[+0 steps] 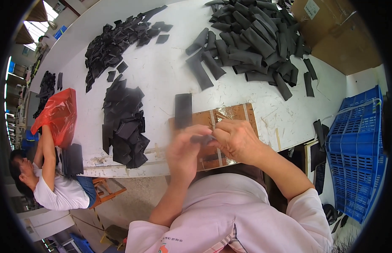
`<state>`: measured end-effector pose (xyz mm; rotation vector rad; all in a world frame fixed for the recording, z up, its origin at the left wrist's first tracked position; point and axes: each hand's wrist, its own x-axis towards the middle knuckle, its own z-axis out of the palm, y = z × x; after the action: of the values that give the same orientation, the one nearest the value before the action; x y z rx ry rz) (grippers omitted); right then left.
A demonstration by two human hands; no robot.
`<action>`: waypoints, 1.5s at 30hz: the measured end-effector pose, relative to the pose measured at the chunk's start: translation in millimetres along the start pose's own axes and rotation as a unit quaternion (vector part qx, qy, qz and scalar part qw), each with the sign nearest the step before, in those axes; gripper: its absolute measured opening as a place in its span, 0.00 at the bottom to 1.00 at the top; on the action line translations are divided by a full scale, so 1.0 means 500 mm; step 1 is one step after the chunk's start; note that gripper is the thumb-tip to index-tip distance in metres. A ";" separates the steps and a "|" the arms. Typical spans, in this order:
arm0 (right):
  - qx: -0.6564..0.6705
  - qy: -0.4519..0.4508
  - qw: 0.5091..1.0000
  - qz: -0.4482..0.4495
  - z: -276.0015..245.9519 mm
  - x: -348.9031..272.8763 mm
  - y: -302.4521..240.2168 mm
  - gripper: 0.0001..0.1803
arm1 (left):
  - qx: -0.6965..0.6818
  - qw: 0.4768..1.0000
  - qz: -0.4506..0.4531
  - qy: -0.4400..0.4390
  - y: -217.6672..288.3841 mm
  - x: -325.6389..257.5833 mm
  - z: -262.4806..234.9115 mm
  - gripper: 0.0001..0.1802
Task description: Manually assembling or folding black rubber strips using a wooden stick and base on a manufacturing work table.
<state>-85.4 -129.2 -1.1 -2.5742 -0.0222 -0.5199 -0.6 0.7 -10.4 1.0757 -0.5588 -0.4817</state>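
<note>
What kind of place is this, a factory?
Probably a small workshop. A long white worktable holds heaps of grey folded sleeve pieces and flat black cut pieces; a blue plastic crate stands beside it, and another person works nearby.

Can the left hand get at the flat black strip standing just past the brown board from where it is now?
Probably yes. The left hand is over the brown board, and the black strip lies just beyond it with bare table between. But both hands pinch a small dark piece, which it must release first.
</note>
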 end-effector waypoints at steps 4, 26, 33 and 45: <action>0.061 0.054 0.996 0.023 0.002 0.000 -0.005 0.10 | -0.095 0.989 -0.096 -0.063 0.015 0.022 0.010 0.10; 0.097 0.031 0.994 0.050 -0.024 0.011 -0.023 0.10 | -0.058 0.991 0.084 -0.087 0.053 0.031 0.019 0.11; 0.052 0.027 0.998 0.034 0.021 -0.004 -0.001 0.14 | -0.032 0.995 0.045 -0.080 0.019 0.026 -0.011 0.14; 0.265 0.190 0.913 0.247 -0.083 0.077 0.069 0.24 | 0.645 0.755 -0.086 0.082 -0.183 0.183 -0.147 0.14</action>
<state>-60.5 -182.4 29.8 -1.8201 0.5345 -0.6902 107.5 -42.2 -103.2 2.4970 -0.6254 -0.0774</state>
